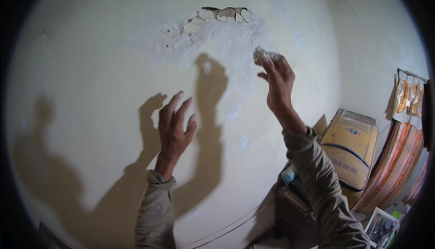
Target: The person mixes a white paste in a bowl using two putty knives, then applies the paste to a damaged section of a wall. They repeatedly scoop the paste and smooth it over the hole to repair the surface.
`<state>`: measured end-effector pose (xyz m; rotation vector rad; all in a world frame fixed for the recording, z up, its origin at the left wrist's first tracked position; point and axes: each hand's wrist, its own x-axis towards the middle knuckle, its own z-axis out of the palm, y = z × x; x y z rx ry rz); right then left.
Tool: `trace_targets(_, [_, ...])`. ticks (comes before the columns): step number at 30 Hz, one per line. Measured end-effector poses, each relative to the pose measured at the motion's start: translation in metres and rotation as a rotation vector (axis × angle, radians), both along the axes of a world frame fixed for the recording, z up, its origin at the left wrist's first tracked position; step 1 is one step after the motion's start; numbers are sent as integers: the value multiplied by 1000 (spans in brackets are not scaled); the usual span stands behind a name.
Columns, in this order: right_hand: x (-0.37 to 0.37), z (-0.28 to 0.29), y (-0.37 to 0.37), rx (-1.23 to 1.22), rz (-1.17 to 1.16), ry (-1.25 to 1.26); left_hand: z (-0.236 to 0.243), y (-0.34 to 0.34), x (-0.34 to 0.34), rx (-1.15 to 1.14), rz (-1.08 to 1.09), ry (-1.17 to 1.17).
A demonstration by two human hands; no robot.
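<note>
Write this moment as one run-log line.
left hand: open, on wall | right hand: pinching pale scrap | damaged patch: above

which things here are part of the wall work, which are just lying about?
In the work:
right hand, pinching a small pale wad
left hand, spread flat by the wall
broken plaster patch on the cream wall

Lying about:
yellow sack
dark wooden cabinet
hanging sachet strips
striped cloth
photo print

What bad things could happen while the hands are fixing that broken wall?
Loose plaster around the hole might crumble and fall toward the face. The small pale lump pinched in the right hand could slip and drop onto the yellow sack below. The left hand, flat on the wall, may smear the patched area.
</note>
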<state>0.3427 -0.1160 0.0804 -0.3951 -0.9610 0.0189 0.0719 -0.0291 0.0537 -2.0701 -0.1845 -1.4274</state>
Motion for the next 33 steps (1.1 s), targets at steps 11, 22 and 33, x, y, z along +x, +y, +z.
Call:
trace_targets(11, [82, 136, 104, 41, -336, -209, 14, 16, -16, 133, 286, 101])
trace_targets(22, [70, 164, 118, -219, -1035, -313, 11, 21, -15, 135, 297, 119])
trace_targets(33, [63, 171, 122, -278, -1309, -463, 11, 26, -16, 106, 234, 107])
